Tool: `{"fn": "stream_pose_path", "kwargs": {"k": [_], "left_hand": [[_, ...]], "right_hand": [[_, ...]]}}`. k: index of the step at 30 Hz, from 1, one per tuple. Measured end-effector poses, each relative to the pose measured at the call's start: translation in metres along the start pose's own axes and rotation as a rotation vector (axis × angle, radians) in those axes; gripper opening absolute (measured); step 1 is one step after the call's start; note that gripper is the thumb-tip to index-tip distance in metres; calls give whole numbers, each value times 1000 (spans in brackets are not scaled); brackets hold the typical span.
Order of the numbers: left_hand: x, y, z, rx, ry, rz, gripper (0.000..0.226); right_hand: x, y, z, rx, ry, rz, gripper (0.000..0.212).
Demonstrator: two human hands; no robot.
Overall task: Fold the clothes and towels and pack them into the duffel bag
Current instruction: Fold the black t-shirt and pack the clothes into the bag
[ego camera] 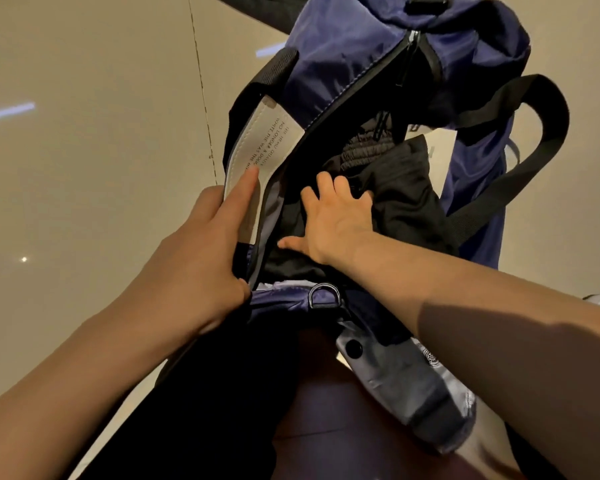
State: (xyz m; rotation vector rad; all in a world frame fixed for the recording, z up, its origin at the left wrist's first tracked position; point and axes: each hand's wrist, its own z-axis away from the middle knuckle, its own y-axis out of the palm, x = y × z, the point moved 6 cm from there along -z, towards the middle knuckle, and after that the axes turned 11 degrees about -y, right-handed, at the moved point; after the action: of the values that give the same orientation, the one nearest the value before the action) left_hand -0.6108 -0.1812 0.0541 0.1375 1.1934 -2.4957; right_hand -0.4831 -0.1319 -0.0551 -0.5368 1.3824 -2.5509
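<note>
A navy duffel bag (343,64) with black straps lies open in front of me, zipper running up its middle. My left hand (201,251) grips the bag's near left rim, forefinger stretched along a white printed label (264,147) and thumb hooked inside the opening. My right hand (333,216) is inside the opening, fingers spread and pressing down on a folded black garment (399,188) with an elastic waistband. The deeper contents of the bag are dark and hidden.
A black carry strap (527,109) loops over the bag's right side. A black D-ring (323,296) sits at the bag's near end. Beige polished floor (84,168) lies to the left, with a seam line. My dark-clothed legs are at the bottom.
</note>
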Motion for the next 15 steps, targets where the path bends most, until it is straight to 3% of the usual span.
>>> {"fn": "stream_pose_path", "kwargs": {"k": [2, 4, 6, 11, 15], "left_hand": [[3, -2, -5, -17, -10, 0, 118], [8, -4, -10, -24, -33, 12, 118], [10, -6, -14, -16, -40, 35, 118], [10, -20, -25, 1, -47, 228, 119], [7, -18, -17, 11, -16, 110, 118]], "right_hand": [[2, -2, 5, -71, -77, -49, 92], [8, 0, 17, -153, -273, -3, 90], [11, 12, 27, -102, -414, 51, 93], [5, 32, 22, 244, -361, 35, 105], [12, 37, 18, 265, -270, 72, 109]]}}
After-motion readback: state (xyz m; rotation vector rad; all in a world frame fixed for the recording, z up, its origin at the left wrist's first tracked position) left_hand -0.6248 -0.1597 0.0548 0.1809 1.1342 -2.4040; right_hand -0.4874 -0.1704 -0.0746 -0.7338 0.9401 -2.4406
